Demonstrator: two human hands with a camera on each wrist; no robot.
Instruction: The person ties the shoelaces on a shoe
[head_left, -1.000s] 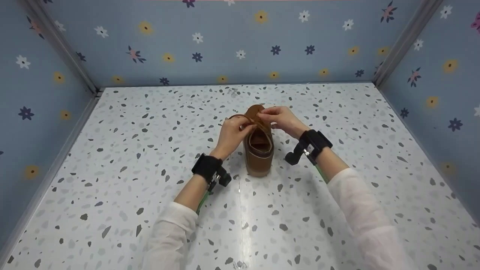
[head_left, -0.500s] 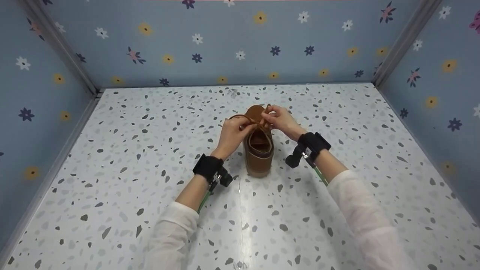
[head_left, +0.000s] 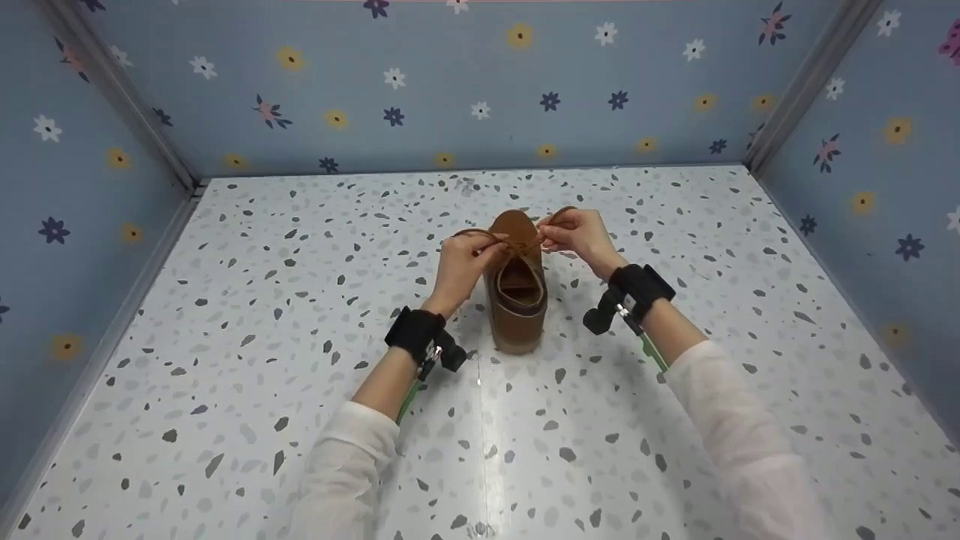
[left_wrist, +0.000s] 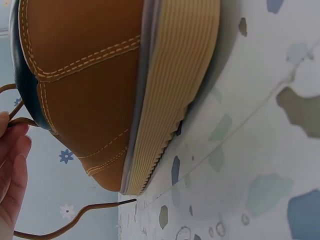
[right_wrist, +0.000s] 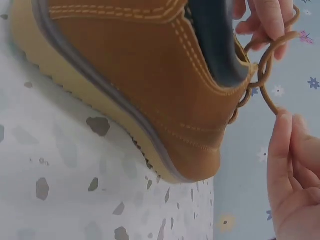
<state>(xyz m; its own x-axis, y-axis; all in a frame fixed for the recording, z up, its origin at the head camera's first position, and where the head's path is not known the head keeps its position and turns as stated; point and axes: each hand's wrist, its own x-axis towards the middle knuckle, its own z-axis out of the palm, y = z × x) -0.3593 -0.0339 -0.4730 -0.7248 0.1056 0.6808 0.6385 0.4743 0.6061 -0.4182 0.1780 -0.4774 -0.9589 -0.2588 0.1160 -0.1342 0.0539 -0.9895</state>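
Left hand (head_left: 459, 270): thumb and fingertips are drawn together in a pinch on the brown shoelace (right_wrist: 264, 70), close to the lacing. Right hand (head_left: 589, 236): thumb and fingertips pinch another strand of the lace, its other fingers bent inward. Between the 2 hands the strands cross in loops; 1 lace end, with a dark tip (left_wrist: 127, 201), extends past the left hand. Between and below the hands stands the brown lace-up shoe (head_left: 517, 330), upright, toe away from the person, heel toward the forearms. Its dark collar (left_wrist: 27, 82) faces the hands; its ribbed cream sole (left_wrist: 175, 75), serrated along the bottom, rests on a white terrazzo-patterned surface (head_left: 247, 375). Behind the hands, 2 black wrist straps (head_left: 415, 334) carry small black devices; green cables (head_left: 407, 401) run back toward 2 white sleeves (head_left: 349, 450). Beyond the hands rises a blue floral panel (head_left: 450, 135); 2 similar side panels (head_left: 52, 285) flank them, left and right.
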